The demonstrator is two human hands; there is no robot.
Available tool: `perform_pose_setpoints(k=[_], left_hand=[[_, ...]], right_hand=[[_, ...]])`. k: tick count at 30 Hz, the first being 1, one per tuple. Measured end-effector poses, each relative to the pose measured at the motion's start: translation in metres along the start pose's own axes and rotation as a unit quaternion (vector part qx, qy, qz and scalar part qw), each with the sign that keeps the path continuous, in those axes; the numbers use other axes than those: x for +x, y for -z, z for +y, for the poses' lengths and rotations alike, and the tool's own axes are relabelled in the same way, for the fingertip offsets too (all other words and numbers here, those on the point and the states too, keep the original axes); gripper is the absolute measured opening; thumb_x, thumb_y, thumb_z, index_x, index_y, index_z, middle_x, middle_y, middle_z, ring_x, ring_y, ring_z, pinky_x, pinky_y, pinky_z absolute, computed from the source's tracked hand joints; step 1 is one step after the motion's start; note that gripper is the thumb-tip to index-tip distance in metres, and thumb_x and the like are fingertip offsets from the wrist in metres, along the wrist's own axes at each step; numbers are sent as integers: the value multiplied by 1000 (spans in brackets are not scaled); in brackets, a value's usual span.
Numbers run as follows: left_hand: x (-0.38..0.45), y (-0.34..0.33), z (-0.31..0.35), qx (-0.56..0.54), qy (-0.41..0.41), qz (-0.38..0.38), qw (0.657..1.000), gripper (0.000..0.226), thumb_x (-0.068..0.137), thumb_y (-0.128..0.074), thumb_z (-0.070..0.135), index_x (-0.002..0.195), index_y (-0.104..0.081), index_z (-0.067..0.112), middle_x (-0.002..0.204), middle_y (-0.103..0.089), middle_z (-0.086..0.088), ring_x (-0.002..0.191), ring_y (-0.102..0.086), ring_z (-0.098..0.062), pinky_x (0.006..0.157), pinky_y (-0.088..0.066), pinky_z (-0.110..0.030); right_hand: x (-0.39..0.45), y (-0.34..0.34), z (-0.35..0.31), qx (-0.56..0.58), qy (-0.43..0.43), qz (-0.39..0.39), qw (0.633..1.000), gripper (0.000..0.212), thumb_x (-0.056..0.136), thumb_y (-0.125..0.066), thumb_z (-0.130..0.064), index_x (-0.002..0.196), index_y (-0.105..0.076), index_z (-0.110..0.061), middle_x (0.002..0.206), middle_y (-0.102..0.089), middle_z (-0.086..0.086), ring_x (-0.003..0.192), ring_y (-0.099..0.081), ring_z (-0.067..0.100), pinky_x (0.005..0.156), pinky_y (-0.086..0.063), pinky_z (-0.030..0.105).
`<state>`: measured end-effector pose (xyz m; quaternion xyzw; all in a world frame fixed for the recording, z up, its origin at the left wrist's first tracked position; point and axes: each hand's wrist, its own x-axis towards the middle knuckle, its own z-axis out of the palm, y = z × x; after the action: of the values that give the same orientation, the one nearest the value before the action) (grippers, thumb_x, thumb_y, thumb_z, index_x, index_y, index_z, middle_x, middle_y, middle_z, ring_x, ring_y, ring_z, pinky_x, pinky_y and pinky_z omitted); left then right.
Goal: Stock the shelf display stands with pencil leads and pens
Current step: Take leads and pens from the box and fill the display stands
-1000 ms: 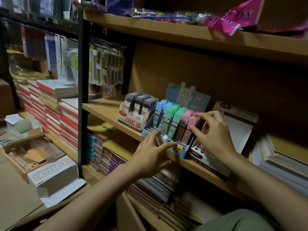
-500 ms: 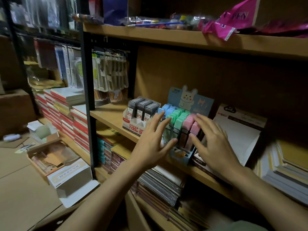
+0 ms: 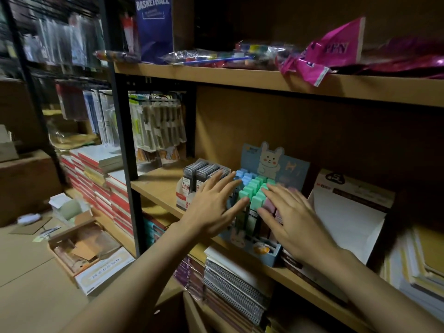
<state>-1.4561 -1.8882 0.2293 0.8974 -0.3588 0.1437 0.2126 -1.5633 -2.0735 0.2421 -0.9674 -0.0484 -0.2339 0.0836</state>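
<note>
While my left hand (image 3: 211,210) and right hand (image 3: 292,221) lie flat, fingers spread, on the blue, green, pink pencil lead cases (image 3: 252,191), holding nothing, blue cardboard bunny stand (image 3: 269,257) on wooden shelf (image 3: 156,186), pink cases mostly hidden.

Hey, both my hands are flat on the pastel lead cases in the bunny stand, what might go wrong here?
1. The left hand and right hand lie spread over the pastel cases; a hard press may tip the bunny stand, which sits near the shelf edge.
2. The left hand's fingers reach over the grey lead box and may nudge it.
</note>
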Motion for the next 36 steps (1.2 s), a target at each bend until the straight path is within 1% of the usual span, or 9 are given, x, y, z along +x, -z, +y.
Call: perform_pose_setpoints(k=[7, 12, 19, 22, 25, 28, 31, 34, 36], left_hand=[[7, 3, 1, -33, -4, 17, 999, 72, 90, -19, 72, 151, -23, 34, 161, -12, 13, 147, 0, -7, 119, -3, -35], [28, 9, 10, -22, -19, -8, 1000, 75, 89, -19, 73, 151, -23, 32, 159, -21, 7, 147, -5, -8, 112, -1, -29], [50, 9, 11, -27, -24, -33, 999, 74, 90, -23, 71, 150, -25, 28, 149, -43, 4, 143, -25, -13, 120, -11, -41], [43, 9, 10, -37, -35, -15, 999, 69, 92, -27, 68, 149, -28, 29, 153, -36, 2, 143, -21, -11, 117, -11, -36], [22, 9, 14, -60, -66, 9, 996, 62, 94, -29, 64, 148, -30, 33, 157, -27, 10, 145, -10, -1, 116, -9, -32], [-4, 7, 23, -6, -109, -10, 994, 58, 96, -28, 62, 148, -27, 38, 159, -17, 16, 145, 2, 2, 120, 1, -33], [-34, 5, 35, -4, -96, 46, 994, 55, 97, -31, 58, 148, -27, 38, 160, -11, 16, 147, 3, -2, 119, -2, -31], [-85, -3, 41, -32, -84, 117, 989, 40, 96, -44, 46, 134, -47, 30, 148, -38, 8, 140, -28, -9, 113, -26, -28], [-131, -23, 36, -64, -59, 126, 988, 29, 94, -53, 33, 119, -58, 21, 127, -54, 4, 120, -48, -12, 99, -39, -25]], right_hand=[[-6, -1, 18, 18, -11, 18, 1000, 71, 93, -17, -67, 150, -30, -27, 155, -31, -10, 140, -16, -2, 114, -13, 25], [-8, -9, 24, -13, -18, 9, 1000, 70, 94, -12, -69, 151, -24, -31, 158, -24, -12, 142, -10, -3, 116, -6, 24], [-12, -5, 18, 0, -25, 8, 1000, 70, 93, -19, -64, 153, -20, -28, 160, -19, -11, 143, -5, -4, 114, 1, 18], [-18, 0, 17, 7, -26, 11, 1000, 70, 94, -22, -61, 155, -14, -27, 161, -12, -12, 147, -3, -1, 115, 3, 17], [-24, 4, 15, 14, -21, -3, 1000, 68, 96, -23, -58, 155, -10, -27, 162, -9, -12, 147, 0, 0, 120, 1, 23], [-32, 7, 10, 11, -18, -10, 1000, 68, 98, -29, -54, 156, -5, -26, 162, -2, -12, 148, 3, 2, 122, -2, 26], [-45, 12, -3, 71, -13, 69, 995, 64, 99, -46, -39, 155, -19, -25, 158, -10, -18, 146, -7, -1, 116, -9, 15], [-72, 8, -25, 145, 24, 125, 981, 38, 95, -59, -21, 133, -53, -24, 141, -45, -13, 130, -39, -1, 106, -26, 6], [-92, -9, -42, 164, 58, 101, 980, 18, 93, -60, -17, 110, -65, -21, 117, -58, -9, 110, -55, 3, 93, -43, 14]])
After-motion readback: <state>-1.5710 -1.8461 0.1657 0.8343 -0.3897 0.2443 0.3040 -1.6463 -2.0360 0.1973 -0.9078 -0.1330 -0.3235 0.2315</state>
